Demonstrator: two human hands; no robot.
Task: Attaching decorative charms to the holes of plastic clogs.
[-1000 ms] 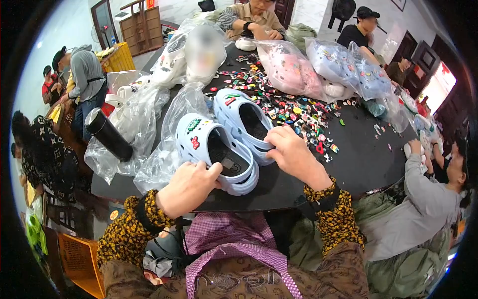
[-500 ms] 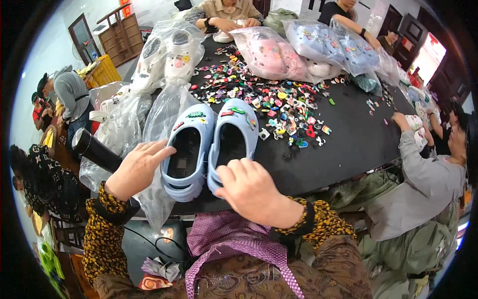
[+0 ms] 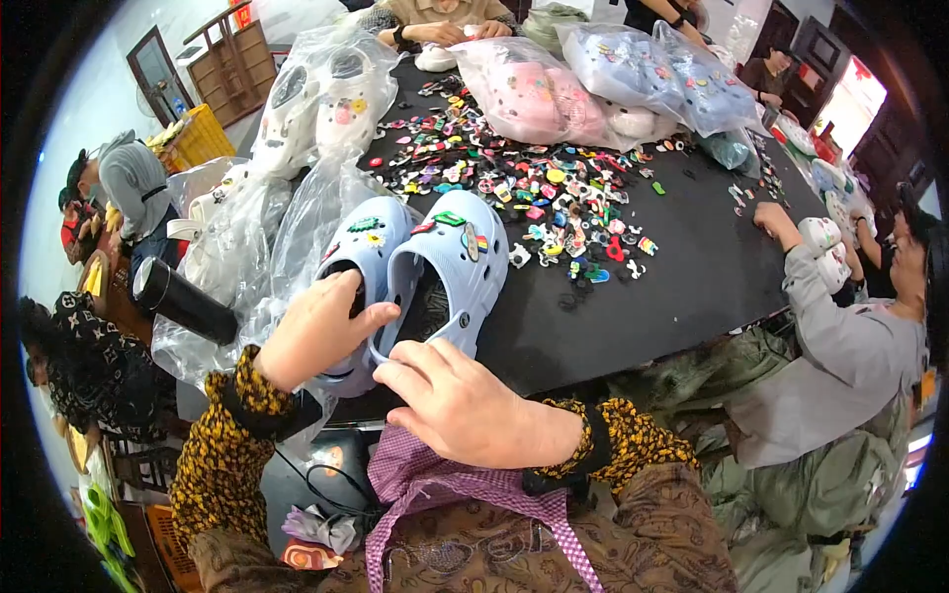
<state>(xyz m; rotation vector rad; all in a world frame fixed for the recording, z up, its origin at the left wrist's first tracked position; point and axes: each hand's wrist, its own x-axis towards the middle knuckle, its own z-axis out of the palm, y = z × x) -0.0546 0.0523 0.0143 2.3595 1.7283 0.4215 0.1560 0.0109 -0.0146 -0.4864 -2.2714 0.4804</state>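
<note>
Two light blue clogs with colourful charms on their uppers rest at the near edge of the black table. My left hand (image 3: 318,331) has its fingers inside the opening of the left clog (image 3: 371,232), thumb spread toward the other shoe. With bent fingers, my right hand (image 3: 455,395) grips the heel end of the right clog (image 3: 474,259), which sits slanted against its mate. That heel is partly hidden behind the hand. Beyond the shoes spreads a heap of small loose charms (image 3: 554,203).
Bagged white clogs (image 3: 346,114) stand behind on the left, near a black cylinder (image 3: 188,301). Bagged pink clogs (image 3: 529,99) and bagged blue clogs (image 3: 633,69) lie across the table. A co-worker in grey (image 3: 840,341) sits at the right; others work around.
My left hand has moved right and into the left clog's opening. The right clog has turned and tilted, its heel swinging left, with my right hand following it leftward.
</note>
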